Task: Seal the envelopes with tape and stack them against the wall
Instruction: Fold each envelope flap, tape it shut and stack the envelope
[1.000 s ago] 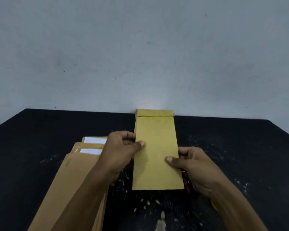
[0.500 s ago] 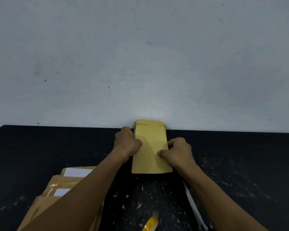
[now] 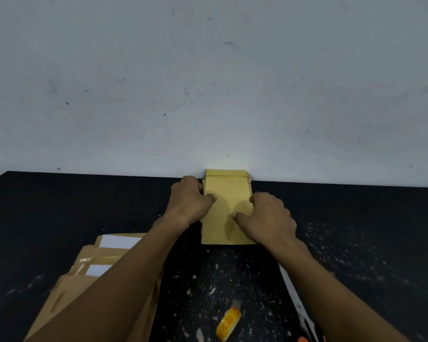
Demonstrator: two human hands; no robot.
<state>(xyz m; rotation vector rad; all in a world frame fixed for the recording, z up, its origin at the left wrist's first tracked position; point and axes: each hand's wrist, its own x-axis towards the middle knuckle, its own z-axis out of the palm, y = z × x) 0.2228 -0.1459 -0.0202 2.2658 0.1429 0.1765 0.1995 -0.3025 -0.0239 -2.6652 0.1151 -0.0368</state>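
Now, left hand point(image 3: 190, 201) and right hand point(image 3: 267, 217) fingers curled, apparently gripping envelope point(image 3: 226, 206) edges, against wall point(image 3: 208, 82)

A stack of envelopes point(image 3: 226, 211) lies flat on the table point(image 3: 356, 218), in the middle, with its far end touching the wall point(image 3: 208, 82) behind the table. The left hand point(image 3: 189, 202) is on the left side of the stack and the right hand point(image 3: 267, 217) is on its right side, both with a thumb on top of it. Nearer to the person, a pile of other envelopes point(image 3: 89, 275) lies on the left under the left arm, a roll of tape point(image 3: 228, 323) lies in the middle, and scissors point(image 3: 298, 307) lie on the right, partly under the right arm.
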